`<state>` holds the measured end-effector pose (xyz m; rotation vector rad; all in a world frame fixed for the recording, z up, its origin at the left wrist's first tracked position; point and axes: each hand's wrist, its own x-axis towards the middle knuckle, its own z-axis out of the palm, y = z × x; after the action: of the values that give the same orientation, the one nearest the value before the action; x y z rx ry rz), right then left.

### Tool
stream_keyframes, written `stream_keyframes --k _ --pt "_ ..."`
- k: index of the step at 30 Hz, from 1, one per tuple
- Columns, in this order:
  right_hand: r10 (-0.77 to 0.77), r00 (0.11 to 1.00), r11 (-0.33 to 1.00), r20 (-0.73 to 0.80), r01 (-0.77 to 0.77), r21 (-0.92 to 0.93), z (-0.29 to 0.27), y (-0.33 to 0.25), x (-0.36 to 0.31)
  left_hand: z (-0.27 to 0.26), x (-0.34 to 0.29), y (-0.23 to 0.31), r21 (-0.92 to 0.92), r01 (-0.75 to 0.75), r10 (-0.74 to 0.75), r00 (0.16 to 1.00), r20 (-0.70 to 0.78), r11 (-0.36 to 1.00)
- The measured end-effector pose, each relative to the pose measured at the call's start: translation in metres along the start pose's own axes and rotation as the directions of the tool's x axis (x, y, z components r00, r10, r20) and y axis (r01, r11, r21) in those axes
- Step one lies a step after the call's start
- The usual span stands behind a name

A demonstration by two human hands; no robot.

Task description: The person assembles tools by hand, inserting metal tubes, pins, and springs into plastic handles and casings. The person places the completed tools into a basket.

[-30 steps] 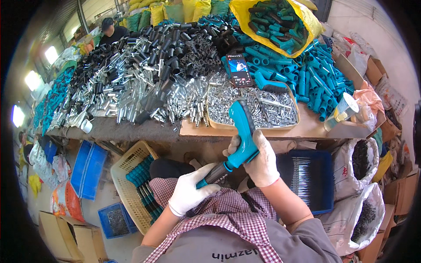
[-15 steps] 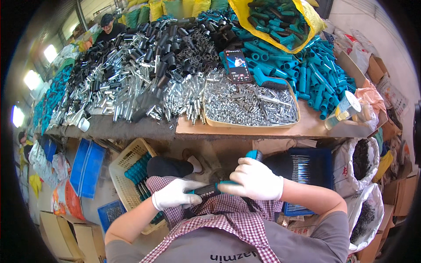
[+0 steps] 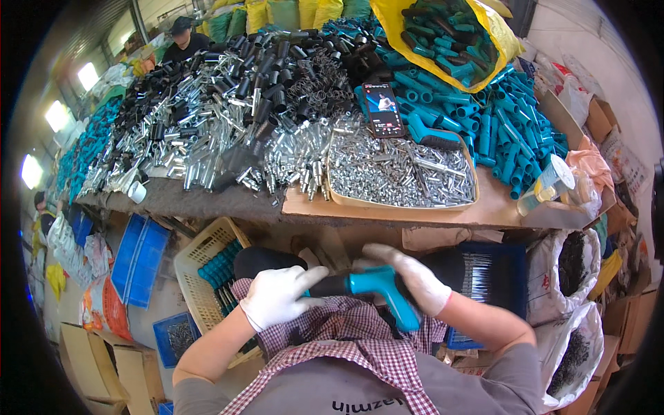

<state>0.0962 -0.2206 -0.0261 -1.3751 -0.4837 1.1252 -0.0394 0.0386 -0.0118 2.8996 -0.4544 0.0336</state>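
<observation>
A pistol-shaped teal tool handle (image 3: pixel 389 294) with a black barrel lies across my lap, its teal grip slanting down to the right. My left hand (image 3: pixel 280 296), in a white glove, holds the barrel end, with thumb and forefinger on either side. My right hand (image 3: pixel 417 278), also gloved, is spread out flat just behind the grip, its fingertips smeared by motion. Whether its palm touches the handle is hidden. Below the hands is a checked apron (image 3: pixel 325 325).
On the bench ahead, a tray (image 3: pixel 408 205) of small metal parts sits beside heaped metal tubes (image 3: pixel 214 131) and teal handles (image 3: pixel 508 145). A phone (image 3: pixel 382 111) leans there. A cream basket (image 3: pixel 197 283) and blue crate (image 3: pixel 508 283) flank my legs. A person (image 3: pixel 185 45) is far left.
The teal handle has swung round, so its grip points down toward me. My right hand has let go and opened behind it. My left hand stays on the barrel end.
</observation>
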Motion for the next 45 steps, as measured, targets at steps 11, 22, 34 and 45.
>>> stream_keyframes --k 11,22,34,45 --pt "-0.857 0.498 0.491 -0.131 0.712 -0.502 0.045 -0.003 0.009 0.027 -0.013 -0.020 -0.484 0.484 -0.496 0.861 0.114 0.729" --pt "-0.821 0.546 0.434 0.167 0.786 -0.441 0.038 -0.024 0.025 0.073 -0.037 0.006 -0.314 0.328 -0.337 0.941 0.029 0.891" --pt "-0.613 0.759 0.787 -0.220 0.563 -0.252 0.004 -0.008 0.028 0.048 -0.026 -0.001 -0.383 0.053 -0.167 0.948 -0.272 0.922" --pt "-0.720 0.666 0.694 -0.198 0.679 -0.238 0.020 -0.005 0.007 0.047 -0.009 0.009 -0.662 0.421 -0.578 0.816 -0.022 0.620"
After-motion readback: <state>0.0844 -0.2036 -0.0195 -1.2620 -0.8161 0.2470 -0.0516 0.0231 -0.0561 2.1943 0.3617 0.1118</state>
